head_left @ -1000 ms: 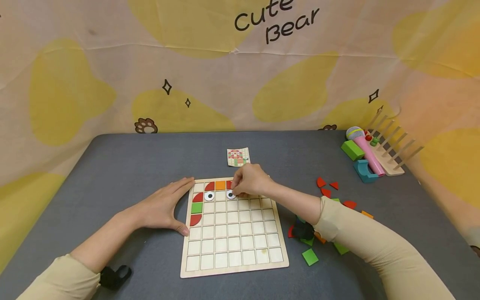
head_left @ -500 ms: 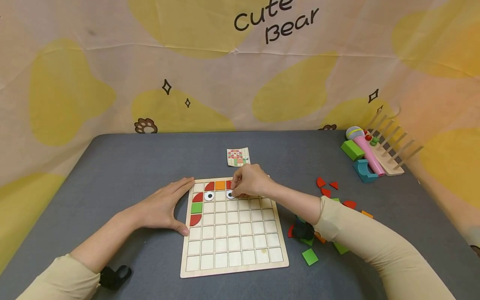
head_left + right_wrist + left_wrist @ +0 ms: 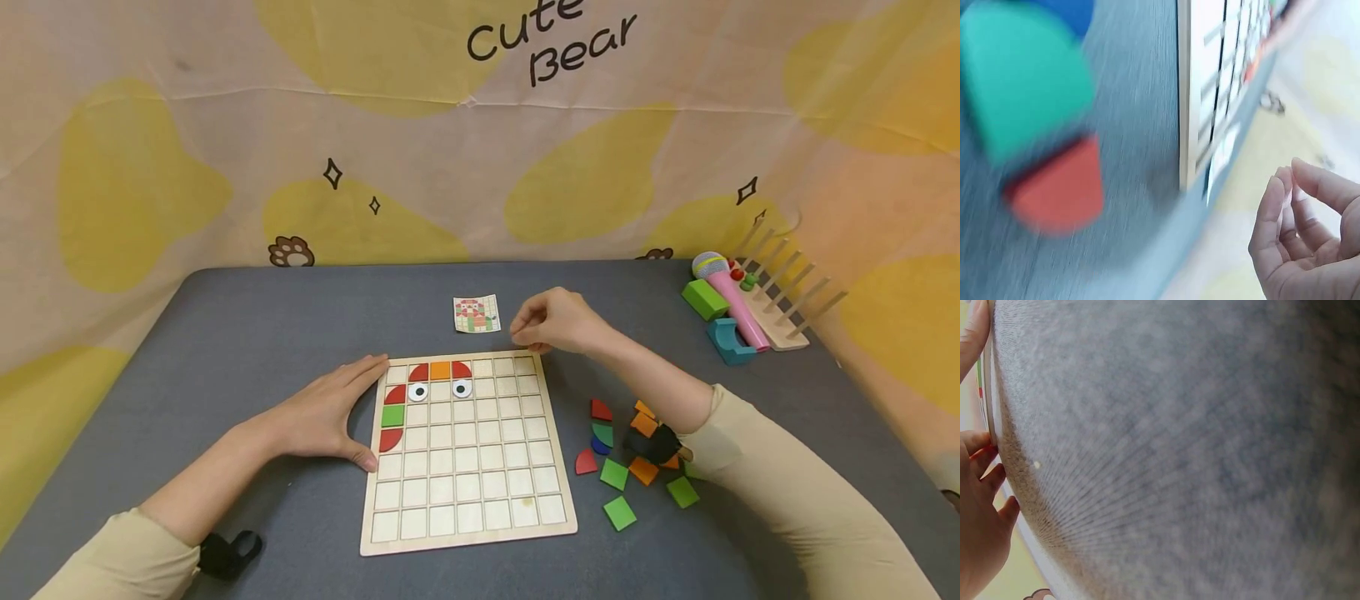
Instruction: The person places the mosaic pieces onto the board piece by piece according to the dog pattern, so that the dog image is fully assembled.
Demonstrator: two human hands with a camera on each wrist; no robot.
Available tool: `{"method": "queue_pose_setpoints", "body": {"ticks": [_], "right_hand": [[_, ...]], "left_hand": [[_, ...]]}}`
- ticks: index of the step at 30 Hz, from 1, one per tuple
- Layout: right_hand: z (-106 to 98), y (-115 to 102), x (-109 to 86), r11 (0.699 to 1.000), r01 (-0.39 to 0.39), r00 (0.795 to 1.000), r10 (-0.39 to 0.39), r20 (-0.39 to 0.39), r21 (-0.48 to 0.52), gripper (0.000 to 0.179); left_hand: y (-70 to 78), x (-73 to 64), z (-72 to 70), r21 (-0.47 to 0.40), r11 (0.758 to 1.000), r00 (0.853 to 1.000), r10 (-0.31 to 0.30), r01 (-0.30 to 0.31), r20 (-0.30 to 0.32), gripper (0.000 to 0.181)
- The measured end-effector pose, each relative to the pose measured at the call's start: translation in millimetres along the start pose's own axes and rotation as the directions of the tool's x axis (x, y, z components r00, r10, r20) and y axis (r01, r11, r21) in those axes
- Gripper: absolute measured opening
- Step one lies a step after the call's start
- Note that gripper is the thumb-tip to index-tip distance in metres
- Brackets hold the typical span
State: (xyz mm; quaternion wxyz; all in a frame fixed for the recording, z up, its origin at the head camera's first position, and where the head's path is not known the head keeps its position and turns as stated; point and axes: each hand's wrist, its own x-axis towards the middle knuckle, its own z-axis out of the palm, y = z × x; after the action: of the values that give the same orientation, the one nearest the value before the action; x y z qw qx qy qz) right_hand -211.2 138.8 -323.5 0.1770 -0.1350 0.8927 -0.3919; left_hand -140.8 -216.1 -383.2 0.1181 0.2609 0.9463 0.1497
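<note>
My left hand point(image 3: 318, 412) rests against the left side of a wooden grid board point(image 3: 467, 459), fingers at the upper corner and thumb lower down. On the board lie red quarter-round pieces point(image 3: 391, 439), an orange square point(image 3: 439, 370), a green square point(image 3: 393, 415) and two round eye pieces, the right one point(image 3: 462, 388) in the column under a red piece. Above the board's upper right corner hovers my right hand point(image 3: 558, 321), fingers loosely curled with nothing between them in the right wrist view. A small printed picture card point(image 3: 476, 313) lies just left of it.
Loose pieces, such as a green square point(image 3: 619, 513) and an orange one point(image 3: 643, 471), are scattered right of the board under my right forearm. At the back right are a pink toy microphone point(image 3: 738, 312), a green block point(image 3: 704, 299), a blue arch point(image 3: 729, 342) and a pegged rack point(image 3: 787, 332).
My right hand has let go of the right eye piece and moved up and right off the board, uncovering the piece and the red one above it. My left hand has stayed put.
</note>
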Motion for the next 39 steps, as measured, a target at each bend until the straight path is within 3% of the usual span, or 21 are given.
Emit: {"method": "queue_pose_setpoints", "body": {"ticks": [8,19,29,39], "right_hand": [[-47.7,38.7,-15.0,1.0,0.015,1.0,-0.015,0.006,-0.001,0.025],[-79.0,90.0,-39.9,0.994,0.092,0.989,-0.084,0.124,-0.059,0.026],[-105.0,120.4,-57.3,0.994,0.045,0.99,-0.032,0.134,-0.095,0.026],[-114.8,133.8,-67.8,0.958,-0.036,0.991,0.071,0.113,-0.285,0.031]], "left_hand": [[0.2,1.0,1.2,-0.011,1.0,1.0,-0.008,0.008,0.013,0.134],[-0.9,-0.3,0.5,-0.008,1.0,1.0,0.014,-0.014,-0.004,0.132],[-0.9,-0.2,0.8,-0.014,1.0,1.0,0.014,-0.014,-0.006,0.134],[-1.7,0.0,-0.3,-0.001,1.0,1.0,0.022,-0.022,-0.006,0.132]]}}
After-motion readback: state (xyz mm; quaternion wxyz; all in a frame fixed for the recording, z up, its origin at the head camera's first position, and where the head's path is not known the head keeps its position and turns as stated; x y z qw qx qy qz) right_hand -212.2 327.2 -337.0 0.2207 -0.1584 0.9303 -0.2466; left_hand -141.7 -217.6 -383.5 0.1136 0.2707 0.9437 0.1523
